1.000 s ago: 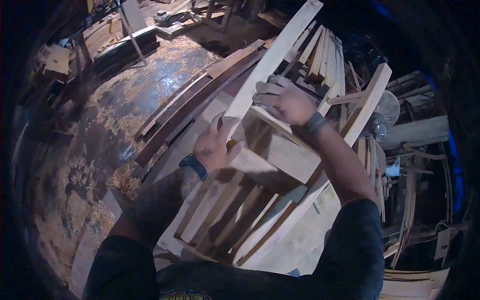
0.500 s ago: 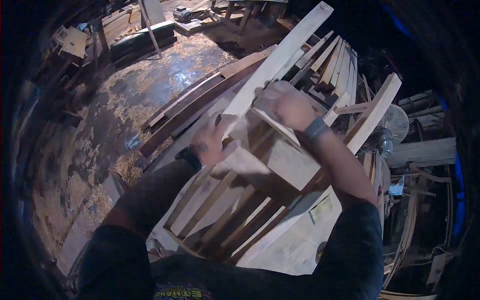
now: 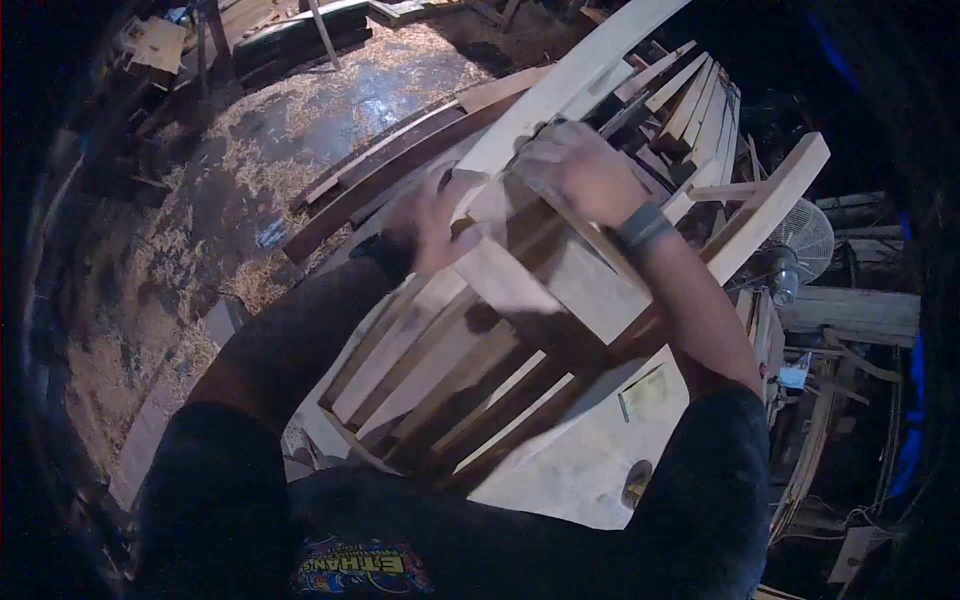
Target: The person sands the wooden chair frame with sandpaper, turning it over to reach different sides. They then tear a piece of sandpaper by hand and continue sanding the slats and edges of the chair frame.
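Observation:
A slatted wooden frame (image 3: 430,370) lies below my arms, with a long pale beam (image 3: 575,80) rising from it to the upper right. My left hand (image 3: 435,225) is at the beam's lower end, fingers bent against the corner of the frame; motion blurs it, and its grip cannot be made out. Curled over the top of a thin board edge beside the beam is my right hand (image 3: 585,170); what lies under its fingers is hidden. Between and below the hands, a flat board (image 3: 525,295) joins a pale panel (image 3: 590,290).
Stacked boards (image 3: 700,110) stand at the upper right, near another upright beam (image 3: 775,205). A fan (image 3: 800,240) is beyond it. Shavings cover the floor (image 3: 270,150) at left. A pale sheet (image 3: 600,450) lies below my right arm.
The view has shifted, so the frame and beam appear slightly higher and farther right. Both hands remain at the same joint, with the left fingers a little more spread.

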Demonstrator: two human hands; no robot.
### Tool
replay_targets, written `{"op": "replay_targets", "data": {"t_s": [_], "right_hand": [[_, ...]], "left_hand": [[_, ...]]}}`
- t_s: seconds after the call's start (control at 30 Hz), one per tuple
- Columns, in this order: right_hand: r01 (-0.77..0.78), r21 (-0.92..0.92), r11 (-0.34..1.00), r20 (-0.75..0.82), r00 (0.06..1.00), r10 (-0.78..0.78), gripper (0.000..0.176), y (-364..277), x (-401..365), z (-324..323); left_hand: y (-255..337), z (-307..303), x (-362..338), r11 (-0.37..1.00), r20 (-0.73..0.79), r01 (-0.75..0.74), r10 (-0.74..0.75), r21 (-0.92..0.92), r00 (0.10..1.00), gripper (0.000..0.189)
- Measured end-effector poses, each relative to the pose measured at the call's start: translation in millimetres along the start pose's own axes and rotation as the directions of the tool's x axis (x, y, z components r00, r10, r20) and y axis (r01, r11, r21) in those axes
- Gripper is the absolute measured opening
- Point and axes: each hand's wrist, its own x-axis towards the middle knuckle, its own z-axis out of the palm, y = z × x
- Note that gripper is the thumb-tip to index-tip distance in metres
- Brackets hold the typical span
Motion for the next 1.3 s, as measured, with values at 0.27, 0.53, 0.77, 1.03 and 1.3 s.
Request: {"op": "replay_targets", "data": {"t_s": [0.27, 0.53, 0.77, 1.03, 1.3], "right_hand": [[-0.040, -0.079, 0.996, -0.005, 0.999, 0.040, 0.031, -11, 8, -9], [-0.151, -0.048, 0.987, -0.013, 0.989, 0.150, 0.031, 0, -3, -15], [-0.295, -0.047, 0.954, -0.078, 0.953, 0.291, 0.030, 41, -11, -61], [-0.252, 0.180, 0.951, -0.015, 0.966, 0.259, 0.041, -8, -25, 0], [-0.383, 0.331, 0.862, 0.176, 0.923, 0.342, 0.048, -51, -91, -52]], "left_hand": [[3, -2, 3, 0.999, 0.068, 0.050, -0.051, 0.019, 0.996, 0.070], [7, -6, -1, 0.995, 0.002, 0.001, -0.001, 0.104, 1.000, 0.069], [0, -2, -3, 0.998, 0.007, -0.001, 0.000, 0.068, 1.000, 0.071], [-5, -2, -4, 1.000, 0.089, 0.024, -0.026, 0.020, 0.996, 0.072], [12, -14, 1, 0.995, 0.179, 0.094, -0.100, 0.042, 0.979, 0.070]]}}
